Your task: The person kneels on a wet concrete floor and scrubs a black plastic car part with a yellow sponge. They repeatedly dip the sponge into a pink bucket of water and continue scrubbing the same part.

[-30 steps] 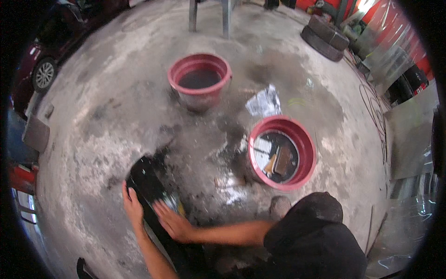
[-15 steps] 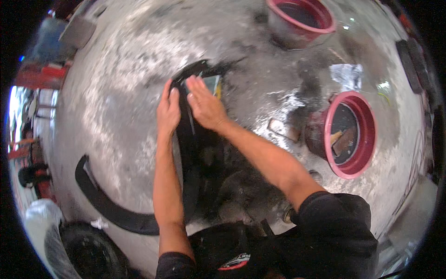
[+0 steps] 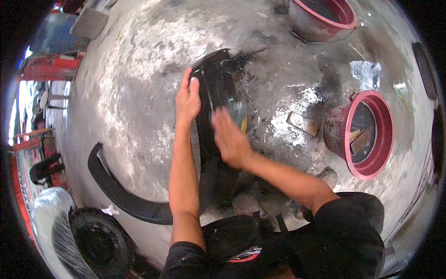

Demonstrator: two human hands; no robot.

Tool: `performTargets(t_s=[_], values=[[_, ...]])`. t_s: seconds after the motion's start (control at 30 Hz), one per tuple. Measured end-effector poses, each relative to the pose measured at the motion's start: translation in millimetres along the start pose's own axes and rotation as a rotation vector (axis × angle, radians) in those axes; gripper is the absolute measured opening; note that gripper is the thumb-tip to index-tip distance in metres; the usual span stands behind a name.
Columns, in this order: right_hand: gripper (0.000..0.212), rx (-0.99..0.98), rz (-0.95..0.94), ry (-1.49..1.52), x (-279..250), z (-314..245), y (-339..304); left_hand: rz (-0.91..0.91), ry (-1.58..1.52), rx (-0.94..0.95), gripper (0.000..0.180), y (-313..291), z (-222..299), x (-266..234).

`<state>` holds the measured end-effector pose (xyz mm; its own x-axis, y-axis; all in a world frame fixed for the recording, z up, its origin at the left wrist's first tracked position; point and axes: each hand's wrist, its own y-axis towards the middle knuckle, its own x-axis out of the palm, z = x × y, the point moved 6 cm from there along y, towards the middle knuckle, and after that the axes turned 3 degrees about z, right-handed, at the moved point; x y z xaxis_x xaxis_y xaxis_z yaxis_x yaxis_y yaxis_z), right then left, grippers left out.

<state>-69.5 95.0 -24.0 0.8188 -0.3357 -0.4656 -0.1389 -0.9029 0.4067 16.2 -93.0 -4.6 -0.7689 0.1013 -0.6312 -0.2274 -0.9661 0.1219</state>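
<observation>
A long black glossy fender flare point(image 3: 218, 76) lies wet in front of me. My left hand point(image 3: 188, 100) grips its left edge, thumb and fingers along the rim. My right hand point(image 3: 231, 142), blurred, is pressed flat on its surface, over a thin grey-green sheet point(image 3: 238, 111) with a yellow strip beside it. The sheet looks like sandpaper, though its underside is hidden. A matte black curved strip point(image 3: 125, 200) sweeps left and passes behind my left forearm; whether it joins the flare cannot be seen.
Two red tubs stand to the right, one far point(image 3: 320, 28) and one nearer point(image 3: 334, 135) with brownish blocks in dark water. A flat block point(image 3: 302, 123) and a crumpled silvery sheet point(image 3: 365, 74) lie on the wet floor. A tyre point(image 3: 100, 242) is at lower left.
My right hand has slid back along the flare toward me, and the sheet has come with it. My left hand keeps its hold on the edge. The whole view has shifted slightly.
</observation>
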Motion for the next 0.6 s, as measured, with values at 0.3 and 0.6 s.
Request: performTargets(t_s=[0.3, 0.6], values=[[0.048, 0.147, 0.199, 0.081, -9.4, 29.7, 78.4, -0.038, -0.009, 0.044, 0.050, -2.0, -1.5, 4.3], [0.053, 0.419, 0.262, 0.037, -13.8, 88.2, 61.5, -0.148, -0.102, -0.014, 0.098, -5.5, 26.8, 22.8]])
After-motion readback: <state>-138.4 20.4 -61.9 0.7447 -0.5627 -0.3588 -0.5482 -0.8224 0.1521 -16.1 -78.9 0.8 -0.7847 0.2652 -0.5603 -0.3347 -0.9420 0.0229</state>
